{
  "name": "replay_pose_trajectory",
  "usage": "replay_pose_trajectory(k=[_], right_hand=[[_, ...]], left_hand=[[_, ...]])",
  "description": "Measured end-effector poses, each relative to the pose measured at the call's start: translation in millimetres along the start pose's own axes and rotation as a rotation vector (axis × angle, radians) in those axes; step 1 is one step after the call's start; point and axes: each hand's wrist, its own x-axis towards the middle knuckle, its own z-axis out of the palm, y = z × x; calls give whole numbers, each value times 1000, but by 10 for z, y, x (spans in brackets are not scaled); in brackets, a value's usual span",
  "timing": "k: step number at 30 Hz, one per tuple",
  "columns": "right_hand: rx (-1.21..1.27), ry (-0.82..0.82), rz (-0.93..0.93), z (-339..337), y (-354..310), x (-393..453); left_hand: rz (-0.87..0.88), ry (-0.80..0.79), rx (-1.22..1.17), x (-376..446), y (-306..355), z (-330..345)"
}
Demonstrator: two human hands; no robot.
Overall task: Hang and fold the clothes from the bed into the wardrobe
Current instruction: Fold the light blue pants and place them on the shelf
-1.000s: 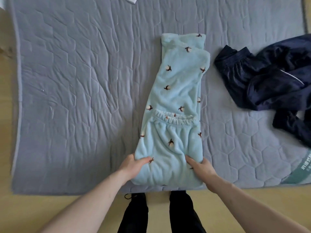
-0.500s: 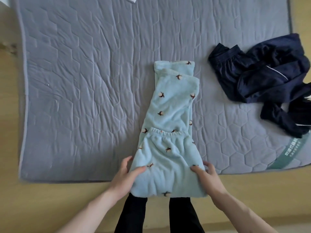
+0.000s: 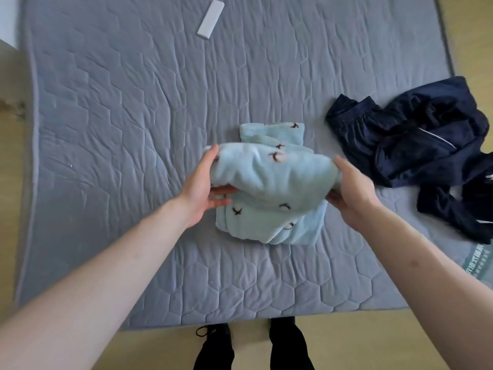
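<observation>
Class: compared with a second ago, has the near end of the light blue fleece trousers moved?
Yes. Both hands have carried it away from the grey mattress's near edge, folding it over the light blue fleece trousers.

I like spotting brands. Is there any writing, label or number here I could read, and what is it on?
Green tag at the mattress corner: printed characters, too blurred to read.
White box: no text visible.
Blue pants, dark clothes: no text visible.
</observation>
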Motion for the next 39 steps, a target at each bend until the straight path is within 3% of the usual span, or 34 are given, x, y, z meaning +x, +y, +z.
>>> replay_pose_trajectory(k=[3, 7, 10, 15, 18, 20, 23, 25, 27, 31, 35, 39], right_hand=[[13, 9, -74, 139, -99, 248], [-277, 48, -92, 147, 244, 459], [-443, 84, -33, 20, 737, 427], [-425, 105, 243, -222, 1504, 283], [-275, 63, 417, -201, 1779, 256], [-248, -8, 427, -136, 1889, 273], [-201, -72, 367, -31, 1989, 395], [-76, -96, 339, 25, 1976, 494], [66, -72, 303, 56, 1945, 589], [256, 27, 179, -83, 1824, 693], [285, 156, 117, -445, 1458, 820], [89, 114, -36, -717, 1128, 943]], left_hand=[[-7, 48, 108, 368, 88, 92], [11, 163, 559, 745, -61, 147], [211, 162, 948, 996, 13, 250], [490, 102, 1288, 1466, 539, 680], [373, -82, 1483, 1751, 765, 946], [204, -212, 1566, 1947, 842, 1092], [-5, -261, 1670, 2169, 818, 1189], [-39, -283, 1635, 2260, 710, 1187], [39, -337, 1543, 2307, 562, 1153], [-6, -217, 1227, 2141, 382, 899], [-132, -315, 731, 1743, 112, 467], [-118, -271, 743, 1371, -392, 273]])
